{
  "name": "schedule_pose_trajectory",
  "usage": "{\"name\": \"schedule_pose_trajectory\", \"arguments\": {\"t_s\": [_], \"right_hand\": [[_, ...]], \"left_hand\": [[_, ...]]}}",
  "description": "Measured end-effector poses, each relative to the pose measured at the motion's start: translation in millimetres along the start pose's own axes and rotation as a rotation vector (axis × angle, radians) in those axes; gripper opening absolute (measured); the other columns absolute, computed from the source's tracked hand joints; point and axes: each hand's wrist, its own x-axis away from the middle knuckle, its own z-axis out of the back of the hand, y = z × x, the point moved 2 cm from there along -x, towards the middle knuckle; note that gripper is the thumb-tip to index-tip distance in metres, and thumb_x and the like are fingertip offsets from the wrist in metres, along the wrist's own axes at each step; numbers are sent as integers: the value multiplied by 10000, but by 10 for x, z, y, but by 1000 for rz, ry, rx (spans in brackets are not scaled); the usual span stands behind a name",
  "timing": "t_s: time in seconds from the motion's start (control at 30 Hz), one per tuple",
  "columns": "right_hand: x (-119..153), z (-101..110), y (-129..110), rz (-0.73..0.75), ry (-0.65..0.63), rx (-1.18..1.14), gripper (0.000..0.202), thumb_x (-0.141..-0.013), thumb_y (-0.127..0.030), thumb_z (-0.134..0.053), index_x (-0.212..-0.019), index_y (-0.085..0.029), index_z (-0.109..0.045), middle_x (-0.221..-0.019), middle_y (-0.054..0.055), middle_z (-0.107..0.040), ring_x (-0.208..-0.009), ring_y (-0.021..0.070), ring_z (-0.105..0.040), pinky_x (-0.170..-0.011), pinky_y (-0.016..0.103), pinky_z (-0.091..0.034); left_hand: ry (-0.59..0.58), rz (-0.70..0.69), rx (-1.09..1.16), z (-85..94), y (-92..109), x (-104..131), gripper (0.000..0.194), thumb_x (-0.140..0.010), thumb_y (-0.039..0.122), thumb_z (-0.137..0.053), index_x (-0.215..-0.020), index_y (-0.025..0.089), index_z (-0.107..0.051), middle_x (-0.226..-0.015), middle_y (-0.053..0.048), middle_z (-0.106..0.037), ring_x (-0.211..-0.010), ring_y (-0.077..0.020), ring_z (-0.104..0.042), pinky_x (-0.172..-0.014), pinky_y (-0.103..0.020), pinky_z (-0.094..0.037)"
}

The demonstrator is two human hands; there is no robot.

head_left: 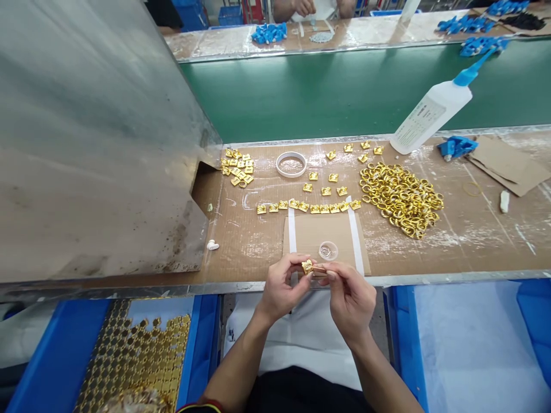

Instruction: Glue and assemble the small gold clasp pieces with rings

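Note:
My left hand (pixel 284 287) pinches a small gold piece (pixel 307 266) between thumb and fingers, just above the table's front edge. A thin stick (pixel 319 269) is pinched in my right hand (pixel 352 298), its tip at or very near the gold piece; I cannot tell if they touch. Behind my hands a small clear round cup (pixel 328 250) sits on a taped cardboard sheet (pixel 321 229). A row of small gold pieces (pixel 314 209) runs along the sheet's far edge, with more scattered beyond. To the right lies a heap of gold rings (pixel 400 198).
A metal housing (pixel 99 137) stands at the left. A white bottle (pixel 430 117) with a blue nozzle leans at the back right. A tape roll (pixel 291 164) lies behind the row. Blue bins (pixel 202 344) flank me below. Opposite, a person's hand (pixel 305 7) is at another bench.

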Motion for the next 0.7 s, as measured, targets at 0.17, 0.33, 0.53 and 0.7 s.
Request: {"name": "schedule_pose_trajectory", "arguments": {"t_s": [0.17,0.33,0.53,0.7], "right_hand": [[-136,196,130,85,124,164,181,-1013,-110,-571,-1028,-229,-707,-889,32,-727,-715,176,-689,-666,285,-574],[-255,216,276,176,1,308,189,-1011,-118,-578,-1004,-229,-730,-919,58,-658,-818,194,-666,-692,290,-571],[-248,145,321,144,-37,330,220,-1026,-143,-550,-985,-223,-751,-953,76,-643,-851,199,-662,-665,282,-570],[-267,158,327,73,-78,225,204,-999,-144,-577,-961,-221,-762,-956,74,-642,-850,205,-662,-716,314,-584]], "left_hand": [[-9,54,56,24,28,-19,215,-927,258,-648,-1111,147,-639,-1028,-130,-781,-909,-179,-761,-815,-258,-615],[-51,46,1,34,33,-39,241,-919,266,-652,-1128,151,-681,-1025,-115,-781,-875,-174,-748,-808,-258,-603],[-59,49,-24,37,16,-38,247,-917,243,-654,-1141,142,-682,-1023,-108,-782,-872,-164,-748,-798,-234,-598],[-67,39,-34,35,43,-42,232,-909,210,-659,-1131,147,-683,-1006,-95,-785,-848,-146,-744,-797,-211,-590]]}}
